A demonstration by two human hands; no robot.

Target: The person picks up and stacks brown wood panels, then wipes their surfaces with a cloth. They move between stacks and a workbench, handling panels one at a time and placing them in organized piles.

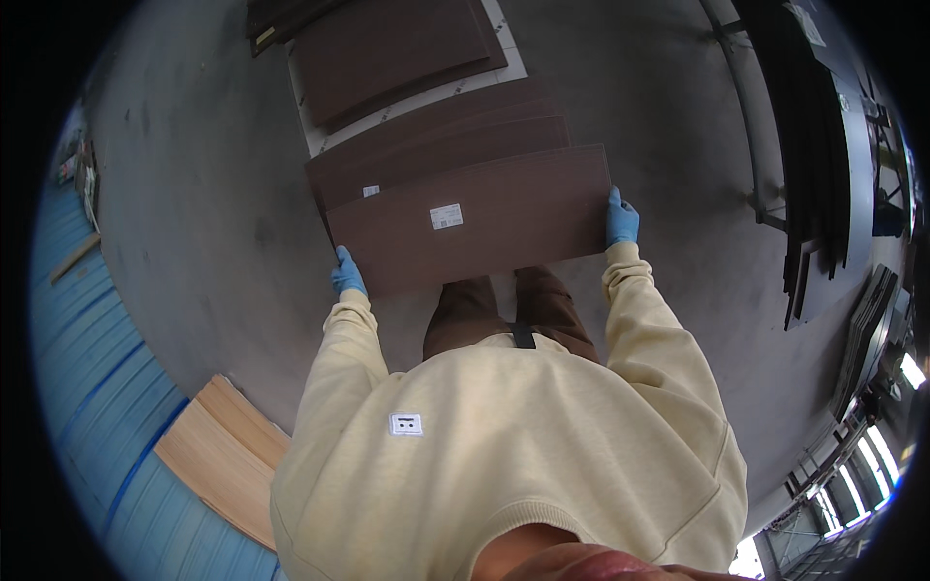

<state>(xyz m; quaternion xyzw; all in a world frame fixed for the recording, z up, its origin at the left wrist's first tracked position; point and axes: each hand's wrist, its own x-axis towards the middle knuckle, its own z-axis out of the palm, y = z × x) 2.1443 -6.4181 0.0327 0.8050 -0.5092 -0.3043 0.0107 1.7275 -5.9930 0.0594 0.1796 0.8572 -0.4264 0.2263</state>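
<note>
A flat dark brown panel [523,208] with a white label [447,216] spans the space in front of my legs. My left hand [347,272], in a blue glove, grips its left edge near the lower corner. At the opposite edge my right hand [622,219], gloved the same way, is closed on it with the thumb up along the side. Just beyond lie more brown panels [339,172], partly covered by the held one; another label shows on them. The fingers behind the panel are hidden.
Farther ahead a stack of brown panels [397,53] lies on a white sheet [511,60]. Dark panels [814,174] stand on a metal rack [751,126] at the right. At the left is a blue corrugated wall [87,358], with wood-coloured boards [228,450] leaning near it.
</note>
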